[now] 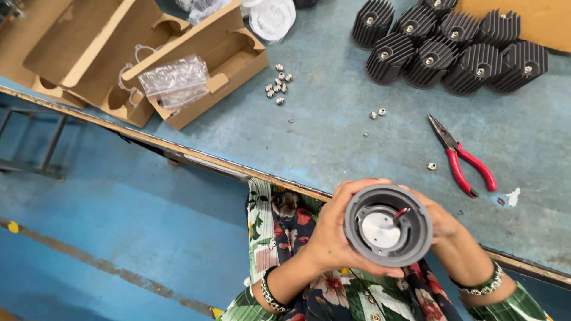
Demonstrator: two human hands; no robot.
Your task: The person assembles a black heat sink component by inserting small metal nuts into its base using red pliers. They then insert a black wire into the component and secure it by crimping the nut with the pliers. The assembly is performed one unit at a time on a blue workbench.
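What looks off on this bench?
Small silver nuts lie scattered loose on the blue table, strays near the red-handled pliers. A white scrap sits by the edge.

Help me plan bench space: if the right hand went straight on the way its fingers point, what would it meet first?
The right hand wraps the round grey housing, fingers pointing across it toward the left hand. It would meet the housing at once; it already touches it.

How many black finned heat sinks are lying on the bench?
9, all in one cluster at the bench's far right: four in the back row, five in front, and one cut off at the top edge. Others may lie out of frame.
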